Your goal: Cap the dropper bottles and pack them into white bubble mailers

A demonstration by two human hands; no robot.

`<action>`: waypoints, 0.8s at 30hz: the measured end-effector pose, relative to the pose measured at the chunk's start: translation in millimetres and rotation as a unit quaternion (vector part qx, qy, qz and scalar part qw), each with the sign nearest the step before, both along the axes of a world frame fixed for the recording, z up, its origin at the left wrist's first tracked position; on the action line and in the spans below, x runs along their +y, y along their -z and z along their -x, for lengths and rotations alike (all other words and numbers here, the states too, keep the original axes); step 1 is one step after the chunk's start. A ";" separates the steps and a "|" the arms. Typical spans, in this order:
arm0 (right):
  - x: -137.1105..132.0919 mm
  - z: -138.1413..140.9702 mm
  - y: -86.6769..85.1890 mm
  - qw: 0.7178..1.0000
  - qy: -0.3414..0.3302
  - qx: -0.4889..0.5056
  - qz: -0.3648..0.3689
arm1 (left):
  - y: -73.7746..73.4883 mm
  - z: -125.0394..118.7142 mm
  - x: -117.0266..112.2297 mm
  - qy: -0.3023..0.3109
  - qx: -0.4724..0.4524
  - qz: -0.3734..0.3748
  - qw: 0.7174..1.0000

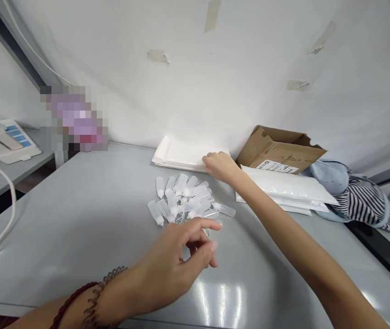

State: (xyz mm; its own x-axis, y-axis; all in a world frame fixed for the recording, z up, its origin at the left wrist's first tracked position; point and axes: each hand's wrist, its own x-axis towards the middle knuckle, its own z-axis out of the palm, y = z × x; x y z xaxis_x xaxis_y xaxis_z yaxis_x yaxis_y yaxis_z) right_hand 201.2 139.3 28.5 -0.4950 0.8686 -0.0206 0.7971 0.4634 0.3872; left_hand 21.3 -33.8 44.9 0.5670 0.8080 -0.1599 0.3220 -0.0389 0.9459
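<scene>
My left hand (177, 258) hovers over the near side of the pile, its fingers loosely curved and apart, holding nothing. Just beyond it lies a heap of small translucent squeeze bottles (172, 201) with pointed tips, scattered on their sides. My right hand (222, 167) reaches across to the back of the table. Its fingers are closed at the right end of a flat stack of white bags (184, 155); the fingertips are partly hidden, and it appears to grip a bag there.
An open cardboard box (280, 148) stands against the wall at the right, with white padded packets (287, 185) before it. A striped cloth bundle (366, 203) lies at the right edge. On the left are a white cable (11, 201) and a white-and-blue tray (18, 141).
</scene>
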 end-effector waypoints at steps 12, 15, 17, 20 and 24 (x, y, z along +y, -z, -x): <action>-80.8 -27.1 -11.1 0.925 -0.208 0.119 -0.296 | 1.1 7.4 36.0 -0.275 -0.327 0.231 0.874; -117.9 -45.9 -4.6 0.889 -0.247 0.161 -0.351 | 1.4 11.3 39.9 -0.323 -0.340 0.187 0.863; -138.9 -55.2 -0.3 0.860 -0.270 0.212 -0.378 | 4.0 11.4 40.9 -0.314 -0.325 0.182 0.873; -162.1 -60.6 2.5 0.865 -0.268 0.225 -0.360 | 7.2 9.3 40.8 -0.278 -0.320 0.198 0.884; -177.1 -59.7 -0.9 0.872 -0.249 0.232 -0.351 | 0.9 11.8 41.9 -0.285 -0.338 0.200 0.874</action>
